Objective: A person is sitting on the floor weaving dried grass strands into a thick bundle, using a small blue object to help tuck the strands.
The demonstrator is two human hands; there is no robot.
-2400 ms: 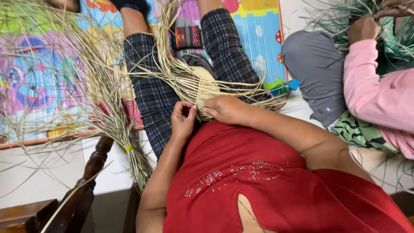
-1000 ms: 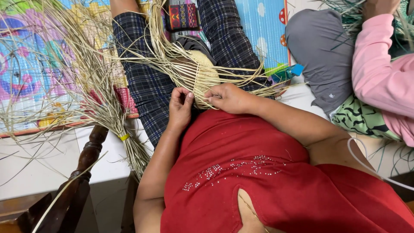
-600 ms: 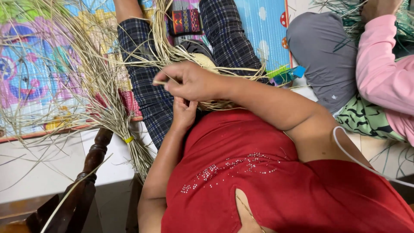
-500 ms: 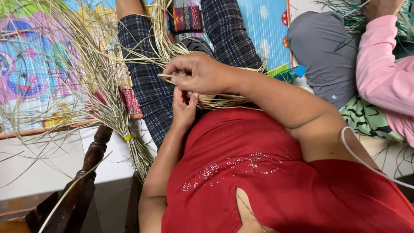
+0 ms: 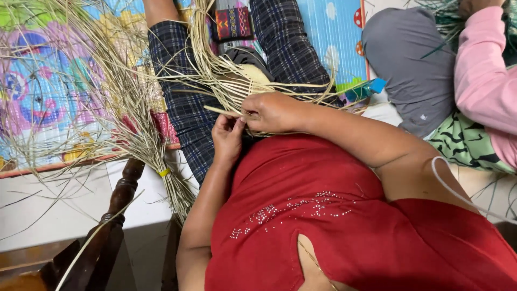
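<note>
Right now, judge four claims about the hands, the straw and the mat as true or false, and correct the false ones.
1. The right hand pinches a straw strip. True.
2. The left hand rests on the floor. False: it is raised against the weaving on the lap, just under the right hand.
3. The straw bundle is tied with a yellow band. True.
4. The mat is plain grey. False: it is brightly coloured with cartoon pictures.
</note>
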